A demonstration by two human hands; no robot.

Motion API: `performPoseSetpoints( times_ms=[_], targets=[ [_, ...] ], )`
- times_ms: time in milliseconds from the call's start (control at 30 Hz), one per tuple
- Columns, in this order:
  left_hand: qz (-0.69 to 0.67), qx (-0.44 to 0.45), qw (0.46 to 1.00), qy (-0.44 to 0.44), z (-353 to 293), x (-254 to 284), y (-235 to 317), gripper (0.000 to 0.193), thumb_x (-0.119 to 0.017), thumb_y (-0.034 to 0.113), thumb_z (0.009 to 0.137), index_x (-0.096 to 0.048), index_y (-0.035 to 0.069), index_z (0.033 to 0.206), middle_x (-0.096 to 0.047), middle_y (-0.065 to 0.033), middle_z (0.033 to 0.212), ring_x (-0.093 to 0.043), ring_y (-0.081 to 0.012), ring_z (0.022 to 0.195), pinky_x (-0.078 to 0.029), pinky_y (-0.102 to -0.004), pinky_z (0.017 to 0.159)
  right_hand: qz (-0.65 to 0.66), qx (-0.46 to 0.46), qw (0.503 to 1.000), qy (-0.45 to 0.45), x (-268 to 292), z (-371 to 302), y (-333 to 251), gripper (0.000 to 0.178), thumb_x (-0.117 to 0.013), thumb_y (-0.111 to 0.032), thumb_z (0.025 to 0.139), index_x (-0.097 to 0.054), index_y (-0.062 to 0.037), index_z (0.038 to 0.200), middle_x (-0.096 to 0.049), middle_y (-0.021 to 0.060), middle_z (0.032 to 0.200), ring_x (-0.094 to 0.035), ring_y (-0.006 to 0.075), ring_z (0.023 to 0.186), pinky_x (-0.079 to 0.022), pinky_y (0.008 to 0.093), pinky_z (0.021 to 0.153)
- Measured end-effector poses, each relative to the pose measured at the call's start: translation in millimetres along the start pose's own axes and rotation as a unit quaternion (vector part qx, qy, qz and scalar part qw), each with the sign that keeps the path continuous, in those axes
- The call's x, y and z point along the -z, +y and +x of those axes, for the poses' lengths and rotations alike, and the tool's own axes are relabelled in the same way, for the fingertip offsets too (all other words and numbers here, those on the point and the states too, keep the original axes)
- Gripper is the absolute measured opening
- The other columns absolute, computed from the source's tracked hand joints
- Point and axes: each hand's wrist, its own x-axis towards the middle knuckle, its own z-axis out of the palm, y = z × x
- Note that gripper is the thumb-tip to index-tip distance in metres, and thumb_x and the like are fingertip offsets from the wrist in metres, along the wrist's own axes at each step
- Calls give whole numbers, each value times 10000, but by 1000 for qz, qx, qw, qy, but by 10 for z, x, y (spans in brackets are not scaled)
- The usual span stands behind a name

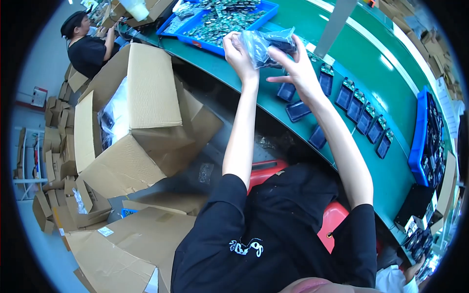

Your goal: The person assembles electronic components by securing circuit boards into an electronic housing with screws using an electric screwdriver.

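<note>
Above the near edge of the green workbench [273, 105], a clear plastic bag [261, 46] with dark parts inside is held up. My left hand [240, 61] grips its left end, fingers wrapped around the plastic. At its right end is my right hand [300, 71], with some fingers against the bag and others spread away from it. Below and right of my hands lie dark rectangular casings [298, 111]. Several more casings with green circuit boards [366, 118] at their far ends stand in a row to the right.
Blue trays of small circuit boards [224, 24] sit at the bench's far left. Another blue tray [419, 139] with dark parts is at the right. A large open carton [154, 88] stands left of me, with flattened cardboard [117, 254] nearer. Another person [90, 51] works at far left.
</note>
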Motion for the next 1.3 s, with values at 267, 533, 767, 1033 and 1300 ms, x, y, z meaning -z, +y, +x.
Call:
performPoseSetpoints(
  times_ms=[267, 533, 767, 1033, 1300],
  targets=[
    [-111, 142, 983, -12, -304, -277, 3, 270, -457, 225, 1010, -487, -14, 1133, -566, -204, 1100, -564, -323, 986, -442, -374, 879, -211, 106, 970, 61, 389, 445, 379, 762, -803, -304, 784, -444, -19, 1393, -594, 235, 1223, -696, 246, 896, -597, 321, 693],
    [139, -69, 986, -60, -298, -198, -58, 591, -608, 312, 915, -360, 2, 1353, -421, -210, 1375, -412, -375, 1275, -276, -494, 1086, -301, 187, 933, 69, 437, 666, 341, 502, -771, -294, 820, -632, -4, 1205, -706, 178, 999, -710, 169, 693, -564, 266, 578],
    [172, -215, 925, -261, -93, 35, 3, 909, -778, 418, 746, -315, 25, 1423, -396, -180, 1427, -349, -332, 1359, -169, -544, 1122, -369, 160, 915, 39, 432, 683, 206, 323, -713, -244, 872, -686, -38, 1119, -724, 140, 864, -693, 149, 649, -535, 272, 530],
    [184, -249, 917, -253, -38, -40, -94, 1138, -891, 424, 571, -276, 38, 1447, -430, -178, 1398, -430, -332, 1290, -241, -525, 1092, -575, 384, 723, -15, 336, 945, 29, 161, -684, -140, 851, -686, -20, 958, -708, 133, 817, -693, 216, 712, -541, 321, 627],
    [142, -225, 951, -156, 7, -217, -102, 1161, -898, 411, 556, -253, 36, 1446, -450, -204, 1353, -457, -381, 1234, -316, -523, 1052, -377, 352, 856, -32, 135, 1033, -201, 96, -686, -65, 795, -681, -20, 879, -696, 150, 803, -701, 270, 755, -548, 334, 697]
  ],
)
